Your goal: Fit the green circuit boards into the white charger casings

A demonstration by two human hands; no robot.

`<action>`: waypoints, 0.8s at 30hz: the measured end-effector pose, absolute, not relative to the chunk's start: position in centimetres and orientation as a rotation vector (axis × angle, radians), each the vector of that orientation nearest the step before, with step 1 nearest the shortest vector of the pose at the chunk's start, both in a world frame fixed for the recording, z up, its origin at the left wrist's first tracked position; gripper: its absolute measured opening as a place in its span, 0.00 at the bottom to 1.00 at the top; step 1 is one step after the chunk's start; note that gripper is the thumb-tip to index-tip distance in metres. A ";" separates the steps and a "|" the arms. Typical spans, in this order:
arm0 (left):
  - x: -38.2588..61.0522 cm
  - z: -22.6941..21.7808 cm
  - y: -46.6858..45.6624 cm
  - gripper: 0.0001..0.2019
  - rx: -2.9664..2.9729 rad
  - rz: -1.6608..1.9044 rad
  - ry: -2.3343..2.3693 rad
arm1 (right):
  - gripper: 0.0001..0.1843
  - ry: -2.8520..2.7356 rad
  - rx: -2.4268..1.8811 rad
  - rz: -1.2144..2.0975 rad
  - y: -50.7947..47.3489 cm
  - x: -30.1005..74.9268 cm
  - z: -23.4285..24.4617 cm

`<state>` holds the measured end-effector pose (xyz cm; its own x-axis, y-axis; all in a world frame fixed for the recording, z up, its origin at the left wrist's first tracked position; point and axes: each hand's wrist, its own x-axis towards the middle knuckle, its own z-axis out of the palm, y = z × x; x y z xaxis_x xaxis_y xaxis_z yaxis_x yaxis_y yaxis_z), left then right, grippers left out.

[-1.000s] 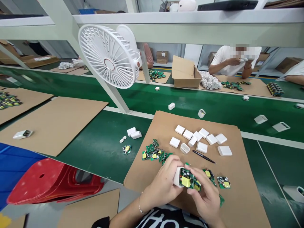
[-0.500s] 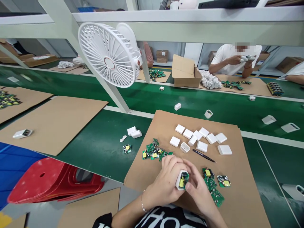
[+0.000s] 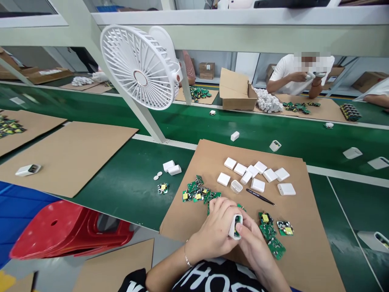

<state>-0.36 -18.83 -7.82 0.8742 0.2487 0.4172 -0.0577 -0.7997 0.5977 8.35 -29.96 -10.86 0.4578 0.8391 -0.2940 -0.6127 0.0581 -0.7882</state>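
My left hand (image 3: 216,227) is wrapped round a small white charger shell (image 3: 235,226) with a green circuit board seated in its open end. My right hand (image 3: 253,243) presses its thumb against that open end from the right. Both hands hover over a brown cardboard sheet (image 3: 304,239). To the left of them lies a pile of green circuit boards (image 3: 197,192), and a few more boards (image 3: 272,235) lie to the right. Beyond the hands sit several white charger shells (image 3: 258,176) and black tweezers (image 3: 259,197).
A green conveyor belt (image 3: 188,125) carries white shells past the sheet. A white fan (image 3: 138,67) stands on a slanted post at the left. Red stools (image 3: 67,229) sit low left. Across the belt, another person (image 3: 299,75) works beside a cardboard box (image 3: 237,95).
The circuit board, sticking out of the shell a second ago, now sits inside it. The shells on the belt have drifted right.
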 end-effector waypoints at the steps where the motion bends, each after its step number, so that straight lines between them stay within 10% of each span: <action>1: -0.4 -7.8 -18.7 0.16 2.437 0.657 0.105 | 0.23 -0.271 -1.038 1.094 -29.9 8.4 -10.9; 11: 0.2 -9.0 -17.4 0.16 1.443 0.548 0.253 | 0.39 -0.530 -1.174 0.936 -31.7 9.9 -12.1; 17: 2.9 -6.1 -15.5 0.13 0.295 0.325 0.574 | 0.28 -0.574 -1.330 0.698 -33.1 12.0 -12.3; 24: 3.4 -5.8 -15.3 0.14 0.280 0.313 0.588 | 0.25 -0.640 -1.432 0.666 -33.2 11.8 -12.7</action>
